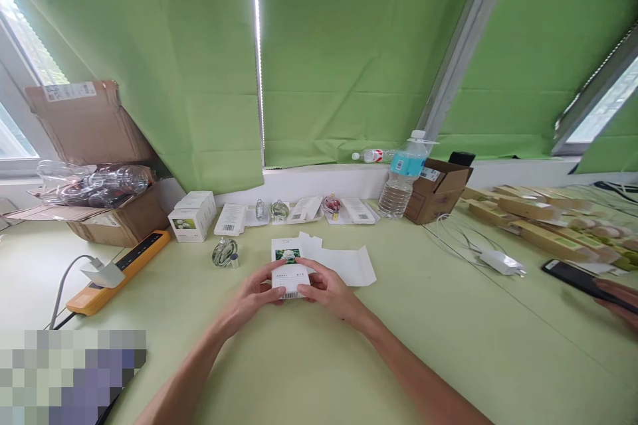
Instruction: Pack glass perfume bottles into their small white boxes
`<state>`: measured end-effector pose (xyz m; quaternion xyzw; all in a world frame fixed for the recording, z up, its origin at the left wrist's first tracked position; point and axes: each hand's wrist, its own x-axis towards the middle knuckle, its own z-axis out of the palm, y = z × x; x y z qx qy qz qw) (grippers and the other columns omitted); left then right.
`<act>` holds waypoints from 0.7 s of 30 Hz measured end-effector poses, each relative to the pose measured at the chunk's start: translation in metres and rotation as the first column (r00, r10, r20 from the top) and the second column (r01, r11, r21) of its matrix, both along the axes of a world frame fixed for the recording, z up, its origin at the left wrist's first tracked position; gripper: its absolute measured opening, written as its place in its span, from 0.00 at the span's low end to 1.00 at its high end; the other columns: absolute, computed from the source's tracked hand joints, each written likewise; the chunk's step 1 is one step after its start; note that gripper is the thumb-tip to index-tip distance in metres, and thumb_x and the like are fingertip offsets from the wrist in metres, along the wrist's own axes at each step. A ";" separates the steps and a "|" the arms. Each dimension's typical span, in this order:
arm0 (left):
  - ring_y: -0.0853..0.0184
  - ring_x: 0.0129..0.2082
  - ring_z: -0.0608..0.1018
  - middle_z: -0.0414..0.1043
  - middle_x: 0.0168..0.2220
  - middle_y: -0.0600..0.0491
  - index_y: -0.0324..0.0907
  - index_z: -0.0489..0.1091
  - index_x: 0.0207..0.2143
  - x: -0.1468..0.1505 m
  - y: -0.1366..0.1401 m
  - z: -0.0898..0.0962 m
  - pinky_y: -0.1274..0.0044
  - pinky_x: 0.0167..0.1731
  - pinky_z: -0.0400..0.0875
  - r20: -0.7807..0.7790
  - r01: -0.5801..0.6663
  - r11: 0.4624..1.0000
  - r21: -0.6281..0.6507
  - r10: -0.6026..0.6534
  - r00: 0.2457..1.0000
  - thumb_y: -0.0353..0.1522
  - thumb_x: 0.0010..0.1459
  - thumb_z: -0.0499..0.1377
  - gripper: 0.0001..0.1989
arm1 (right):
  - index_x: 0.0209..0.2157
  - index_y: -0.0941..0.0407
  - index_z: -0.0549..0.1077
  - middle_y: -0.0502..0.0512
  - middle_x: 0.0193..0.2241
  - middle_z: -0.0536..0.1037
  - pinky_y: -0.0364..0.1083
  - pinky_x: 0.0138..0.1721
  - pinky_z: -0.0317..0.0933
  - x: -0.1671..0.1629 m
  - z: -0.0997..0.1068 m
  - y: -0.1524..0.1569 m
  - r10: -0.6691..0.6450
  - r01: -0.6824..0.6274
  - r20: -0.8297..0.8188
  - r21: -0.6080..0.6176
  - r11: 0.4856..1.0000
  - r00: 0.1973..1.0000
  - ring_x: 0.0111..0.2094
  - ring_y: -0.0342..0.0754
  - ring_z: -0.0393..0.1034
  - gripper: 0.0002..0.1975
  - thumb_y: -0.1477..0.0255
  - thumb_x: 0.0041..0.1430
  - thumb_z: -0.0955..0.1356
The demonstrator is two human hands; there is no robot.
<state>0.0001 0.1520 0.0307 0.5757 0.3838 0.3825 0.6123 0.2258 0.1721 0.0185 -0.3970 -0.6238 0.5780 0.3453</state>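
Note:
A small white cardboard box (290, 280) with fine print and a barcode sits low over the table in front of me, tilted toward the camera. My left hand (253, 293) grips its left side, thumb on the front face. On the right side my right hand (329, 291) holds it the same way. Right behind them a flat, unfolded white carton (349, 265) lies on the table. A white flower picture (288, 255) shows just above the box; I cannot tell which piece it belongs to. To the left rest a clear glass bottle (224, 252) and a silver cap (234, 261).
White boxes (188, 219) stand back left, beside an orange power strip (119, 272) and an open brown carton (124, 216). Several flat cartons and glass pieces line the wall. A water bottle (399, 186) and charger (501, 261) are right; another person's hand (621, 299) holds a phone (573, 277).

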 end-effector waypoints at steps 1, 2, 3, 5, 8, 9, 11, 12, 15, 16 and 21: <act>0.56 0.52 0.73 0.68 0.56 0.50 0.54 0.61 0.61 0.000 0.000 0.000 0.64 0.49 0.70 0.004 0.002 1.000 -0.001 -0.002 1.000 0.39 0.57 0.61 0.29 | 0.61 0.48 0.62 0.54 0.39 0.77 0.52 0.43 0.67 0.000 0.000 0.000 0.000 0.000 -0.002 0.001 1.000 1.000 0.38 0.51 0.72 0.33 0.61 0.55 0.71; 0.55 0.52 0.73 0.69 0.55 0.50 0.54 0.61 0.61 0.000 0.001 -0.001 0.64 0.49 0.70 0.009 0.003 1.000 -0.006 -0.003 1.000 0.39 0.57 0.61 0.29 | 0.61 0.48 0.62 0.54 0.39 0.77 0.52 0.43 0.67 -0.001 0.000 0.000 -0.001 0.001 -0.002 0.002 1.000 1.000 0.38 0.51 0.72 0.33 0.61 0.55 0.71; 0.55 0.52 0.73 0.70 0.54 0.49 0.53 0.61 0.61 0.000 0.001 -0.001 0.64 0.49 0.69 0.014 0.002 1.000 -0.014 -0.002 1.000 0.39 0.57 0.62 0.29 | 0.61 0.48 0.62 0.54 0.39 0.77 0.52 0.43 0.67 -0.001 0.000 0.000 -0.001 0.001 0.000 0.002 1.000 1.000 0.38 0.51 0.72 0.33 0.60 0.55 0.71; 0.56 0.50 0.74 0.72 0.52 0.48 0.52 0.61 0.61 0.000 0.003 -0.001 0.64 0.49 0.69 0.018 -0.006 0.999 -0.034 0.007 1.000 0.39 0.56 0.62 0.30 | 0.61 0.48 0.63 0.54 0.38 0.77 0.51 0.42 0.67 -0.002 0.000 0.001 -0.002 0.002 0.008 0.004 1.000 1.000 0.37 0.50 0.71 0.33 0.60 0.55 0.71; 0.57 0.48 0.75 0.74 0.49 0.48 0.50 0.61 0.61 0.000 0.003 -0.001 0.63 0.50 0.69 0.013 -0.019 0.999 -0.051 0.020 1.000 0.39 0.55 0.63 0.31 | 0.60 0.48 0.64 0.53 0.36 0.76 0.50 0.40 0.67 -0.003 -0.001 0.001 -0.003 0.003 0.014 0.016 1.000 1.000 0.35 0.49 0.70 0.31 0.60 0.56 0.70; 0.57 0.48 0.75 0.74 0.48 0.48 0.50 0.61 0.61 0.000 0.003 -0.001 0.63 0.50 0.69 0.011 -0.021 0.998 -0.052 0.022 1.000 0.39 0.55 0.63 0.31 | 0.60 0.48 0.64 0.52 0.35 0.76 0.50 0.40 0.67 -0.003 -0.002 0.001 -0.004 0.004 0.013 0.019 1.000 1.000 0.34 0.48 0.70 0.31 0.60 0.56 0.70; 0.57 0.48 0.75 0.74 0.48 0.49 0.50 0.61 0.61 0.001 0.003 -0.001 0.64 0.50 0.69 0.006 -0.021 0.998 -0.053 0.021 1.000 0.39 0.56 0.63 0.30 | 0.60 0.49 0.64 0.52 0.34 0.75 0.50 0.39 0.66 -0.003 -0.003 0.001 -0.008 0.008 0.012 0.020 1.000 1.000 0.33 0.48 0.69 0.30 0.60 0.56 0.70; 0.57 0.49 0.74 0.74 0.48 0.49 0.50 0.61 0.61 0.001 0.002 0.000 0.64 0.50 0.69 0.002 -0.021 0.998 -0.054 0.021 1.000 0.39 0.56 0.62 0.30 | 0.60 0.49 0.64 0.52 0.34 0.75 0.50 0.39 0.66 -0.002 -0.003 0.001 -0.010 0.010 0.010 0.018 1.000 1.000 0.33 0.48 0.69 0.30 0.60 0.56 0.70; 0.57 0.50 0.74 0.74 0.49 0.49 0.50 0.61 0.61 0.001 0.002 0.000 0.65 0.50 0.70 -0.010 -0.024 0.998 -0.056 0.023 1.000 0.39 0.56 0.62 0.30 | 0.60 0.49 0.64 0.52 0.34 0.75 0.50 0.39 0.66 -0.002 -0.003 0.000 -0.007 0.007 0.004 0.009 1.000 1.000 0.34 0.48 0.69 0.31 0.60 0.56 0.70; 0.57 0.50 0.74 0.74 0.49 0.49 0.50 0.61 0.61 0.001 0.002 0.001 0.65 0.50 0.70 -0.012 -0.023 0.998 -0.056 0.023 1.000 0.39 0.56 0.62 0.30 | 0.60 0.50 0.64 0.52 0.34 0.75 0.49 0.39 0.66 -0.002 -0.003 0.000 -0.006 0.006 0.004 0.008 1.000 1.000 0.34 0.48 0.69 0.31 0.60 0.56 0.70; 0.57 0.50 0.74 0.74 0.48 0.50 0.51 0.62 0.60 0.000 0.002 0.000 0.65 0.49 0.70 -0.013 -0.021 0.998 -0.052 0.020 1.000 0.38 0.56 0.62 0.29 | 0.59 0.49 0.65 0.51 0.32 0.75 0.49 0.38 0.65 -0.002 -0.002 -0.001 -0.007 0.006 0.026 0.012 1.000 1.000 0.32 0.47 0.68 0.30 0.60 0.56 0.70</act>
